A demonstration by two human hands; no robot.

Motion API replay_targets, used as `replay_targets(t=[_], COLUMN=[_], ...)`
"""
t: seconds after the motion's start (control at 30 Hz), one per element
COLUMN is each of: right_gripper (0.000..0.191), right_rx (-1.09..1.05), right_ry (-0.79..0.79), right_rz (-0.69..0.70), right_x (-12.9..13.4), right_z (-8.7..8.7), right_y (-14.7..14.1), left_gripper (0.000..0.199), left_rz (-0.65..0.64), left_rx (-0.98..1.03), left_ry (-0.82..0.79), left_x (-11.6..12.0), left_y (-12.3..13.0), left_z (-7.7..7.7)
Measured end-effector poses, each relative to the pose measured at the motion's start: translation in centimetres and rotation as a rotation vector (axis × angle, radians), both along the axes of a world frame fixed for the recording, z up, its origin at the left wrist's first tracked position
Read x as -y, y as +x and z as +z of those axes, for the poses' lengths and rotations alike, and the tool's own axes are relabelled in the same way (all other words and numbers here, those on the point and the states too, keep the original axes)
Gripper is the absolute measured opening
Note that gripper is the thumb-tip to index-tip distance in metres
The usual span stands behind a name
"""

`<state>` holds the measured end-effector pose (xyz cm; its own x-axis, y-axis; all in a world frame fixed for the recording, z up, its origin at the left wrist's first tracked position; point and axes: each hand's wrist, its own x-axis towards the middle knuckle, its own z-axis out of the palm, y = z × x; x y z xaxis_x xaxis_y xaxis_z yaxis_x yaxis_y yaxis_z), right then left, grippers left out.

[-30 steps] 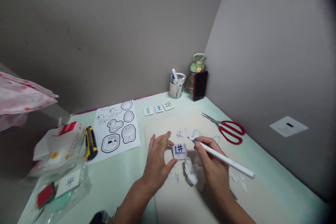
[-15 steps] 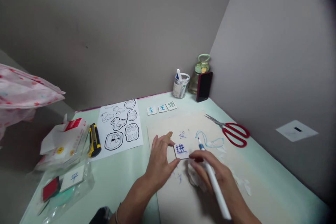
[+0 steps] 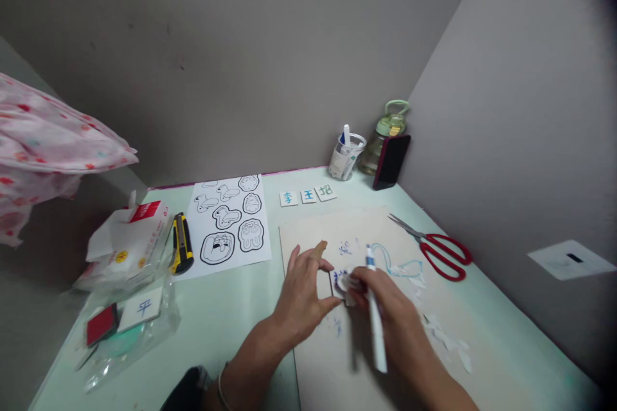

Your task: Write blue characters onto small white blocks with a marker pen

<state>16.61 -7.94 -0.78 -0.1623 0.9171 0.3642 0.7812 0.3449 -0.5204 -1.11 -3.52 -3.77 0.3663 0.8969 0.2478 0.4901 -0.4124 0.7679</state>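
On the beige board [image 3: 318,372] lies a small white square tile [image 3: 336,277] with a blue character, partly covered now. My left hand [image 3: 299,292] steadies the tile by its edges between thumb and fingers; one fingertip has a brown bandage. Pressed onto the tile's face is a crumpled white tissue [image 3: 344,284], pinched in the fingertips of my right hand [image 3: 393,308]. That same hand also keeps a white marker [image 3: 377,337] with a blue tip, tip pointing up and away from me. Blue smudges mark the board above and below the tile.
Red-handled scissors [image 3: 443,255] and paper scraps [image 3: 446,337] lie to the right. Behind are three lettered tiles [image 3: 308,196], a cup of markers [image 3: 344,160], a bottle [image 3: 373,151] and a phone [image 3: 391,162]. Leftward are a printed sheet [image 3: 263,253], a yellow cutter [image 3: 182,244] and a tissue pack [image 3: 125,244].
My right hand has moved left and brought the tissue onto the tile, covering much of the blue character. The marker has turned more upright in the view. My left hand stays at the tile.
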Motion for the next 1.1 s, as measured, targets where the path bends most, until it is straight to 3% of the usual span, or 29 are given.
replay_targets(t=[0.2, 0.4, 0.53, 0.7, 0.93, 1.1], right_gripper=[0.022, 0.025, 0.022, 0.024, 0.014, 0.021], right_rx=[0.052, 0.059, 0.062, 0.038, -0.037, -0.149], right_ry=[-0.034, -0.064, -0.048, -0.040, 0.035, 0.088], right_rz=[-0.027, 0.093, 0.041, 0.110, -0.160, -0.329], right_x=[-2.5, -1.4, -1.5, -0.6, -3.0, -1.8], right_z=[-0.8, -0.5, -0.1, 0.2, -0.7, -0.3], right_y=[-0.1, -0.7, -1.5, -1.4, 0.1, 2.2], left_gripper=[0.085, 0.084, 0.082, 0.084, 0.086, 0.090], left_rz=[0.022, 0.027, 0.035, 0.023, 0.007, -0.032], left_rx=[0.001, 0.000, -0.005, -0.003, -0.005, -0.016], left_ry=[-0.018, -0.029, -0.023, -0.015, -0.007, -0.022], left_x=[0.0, -0.1, -0.1, 0.1, 0.1, 0.2], left_y=[0.1, 0.2, 0.2, 0.2, 0.1, -0.2], left_z=[-0.1, -0.2, -0.3, -0.3, -0.4, -0.2])
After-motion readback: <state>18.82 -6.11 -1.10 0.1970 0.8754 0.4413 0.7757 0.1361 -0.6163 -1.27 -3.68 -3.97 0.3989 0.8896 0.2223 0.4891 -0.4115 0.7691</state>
